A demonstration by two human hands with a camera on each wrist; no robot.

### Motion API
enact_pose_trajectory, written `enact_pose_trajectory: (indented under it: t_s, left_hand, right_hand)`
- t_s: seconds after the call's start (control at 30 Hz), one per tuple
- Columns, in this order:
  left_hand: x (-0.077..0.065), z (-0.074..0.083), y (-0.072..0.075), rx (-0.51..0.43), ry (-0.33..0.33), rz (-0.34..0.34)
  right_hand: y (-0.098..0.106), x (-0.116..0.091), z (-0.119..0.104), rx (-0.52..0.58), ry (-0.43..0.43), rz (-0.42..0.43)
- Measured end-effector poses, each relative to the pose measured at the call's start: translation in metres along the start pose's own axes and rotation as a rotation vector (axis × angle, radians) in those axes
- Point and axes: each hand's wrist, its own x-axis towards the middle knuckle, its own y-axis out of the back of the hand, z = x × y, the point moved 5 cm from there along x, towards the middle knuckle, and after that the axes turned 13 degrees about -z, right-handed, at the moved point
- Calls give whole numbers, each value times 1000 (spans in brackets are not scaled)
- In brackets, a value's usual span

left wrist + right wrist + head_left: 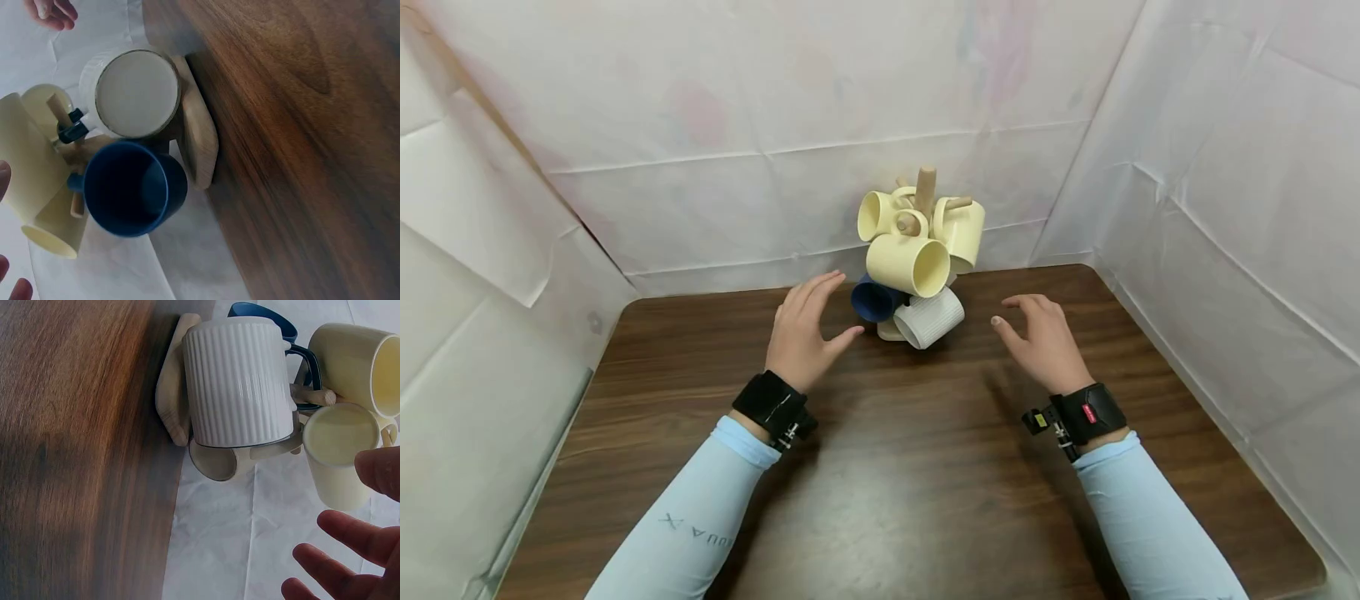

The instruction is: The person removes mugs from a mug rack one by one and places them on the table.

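Observation:
A wooden mug tree (926, 190) stands at the back of the table, hung with mugs. Three pale yellow mugs (901, 260) fill its upper pegs. Lower down hang a dark blue mug (134, 187) and a white ribbed mug (240, 381) with a dark handle. Behind the ribbed one, a beige mug (214, 461) shows partly in the right wrist view. My left hand (802, 333) is just left of the blue mug, fingers extended and thumb spread. On the other side, my right hand (1043, 343) hovers with loosely bent fingers, apart from the mugs. Both hands hold nothing.
The dark wood-grain table (880, 467) has rounded back corners. White sheeting (737, 208) hangs close behind it, with more along the left and right sides. The tree's wooden base (200, 137) sits near the back edge.

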Motion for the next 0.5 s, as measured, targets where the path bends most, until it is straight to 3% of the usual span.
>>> enact_pose_trajectory:
  t_s: [0.27,0.5]
  left_hand:
    - [36,11,-13,-11,-88,31]
    - [54,18,-31,-4,-76,10]
  right_hand:
    - [5,6,7,9,9,44]
    - [-4,6,19,29,0,38]
